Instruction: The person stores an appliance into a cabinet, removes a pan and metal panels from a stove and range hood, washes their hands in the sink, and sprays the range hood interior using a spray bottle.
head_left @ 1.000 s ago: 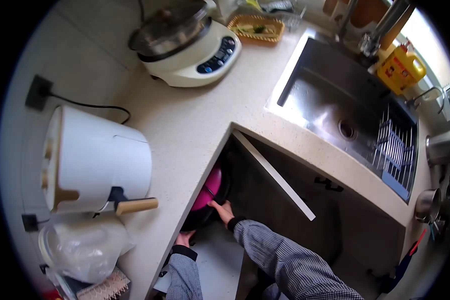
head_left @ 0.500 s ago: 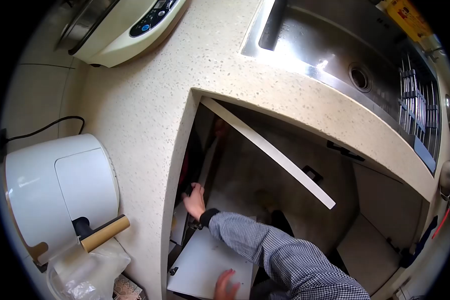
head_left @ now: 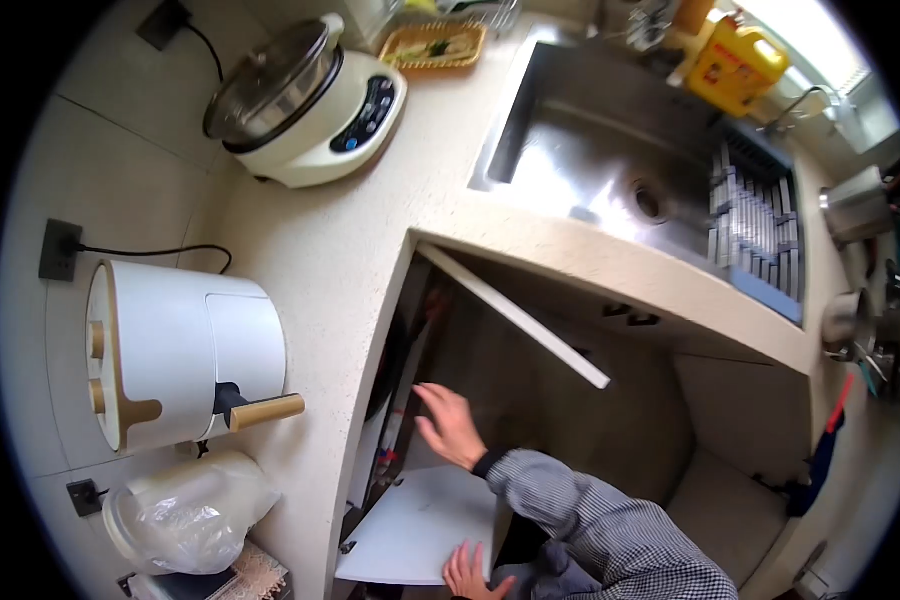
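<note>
We see the white door (head_left: 420,528) low on the near left, below the hard, pale counter (head_left: 320,240). It looks stiff and smooth, maybe not heavy; its near edge seems best to hold. Our left grip (head_left: 473,576) touches there, fingers spread. Our right grip (head_left: 452,426) is open, empty, with some room around it.

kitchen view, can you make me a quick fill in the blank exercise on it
The left hand rests at the edge of the white panel, while the right hand holds ____.
The jug near the sink is coloured ____.
In the picture, the drain lies to the ____ of the dish rack.
Missing words: nothing; yellow; left
</note>
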Available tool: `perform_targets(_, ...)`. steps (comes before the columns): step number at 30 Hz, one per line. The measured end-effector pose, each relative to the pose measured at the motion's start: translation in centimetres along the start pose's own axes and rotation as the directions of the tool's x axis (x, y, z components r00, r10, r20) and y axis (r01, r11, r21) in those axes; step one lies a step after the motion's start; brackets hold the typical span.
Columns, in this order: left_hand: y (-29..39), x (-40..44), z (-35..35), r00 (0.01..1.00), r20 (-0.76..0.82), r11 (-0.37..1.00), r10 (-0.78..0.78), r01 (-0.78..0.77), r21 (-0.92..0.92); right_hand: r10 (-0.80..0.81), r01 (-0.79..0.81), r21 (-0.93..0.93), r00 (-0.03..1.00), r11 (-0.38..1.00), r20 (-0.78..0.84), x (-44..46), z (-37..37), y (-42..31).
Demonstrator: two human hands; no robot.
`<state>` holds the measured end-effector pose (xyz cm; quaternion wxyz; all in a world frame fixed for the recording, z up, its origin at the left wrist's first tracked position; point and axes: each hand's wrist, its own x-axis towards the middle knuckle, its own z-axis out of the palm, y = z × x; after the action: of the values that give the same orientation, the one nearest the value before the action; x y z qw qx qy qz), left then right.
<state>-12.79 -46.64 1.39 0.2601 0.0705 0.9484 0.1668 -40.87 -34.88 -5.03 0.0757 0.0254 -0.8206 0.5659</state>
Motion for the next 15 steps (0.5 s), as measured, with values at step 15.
perform_targets(15,8.0,7.2,-13.8,0.851,-0.492,0.847,0.186,-0.392,-0.359,0.551,-0.467,-0.33,0.8,0.82,0.238,-5.4,-16.6,0.0)
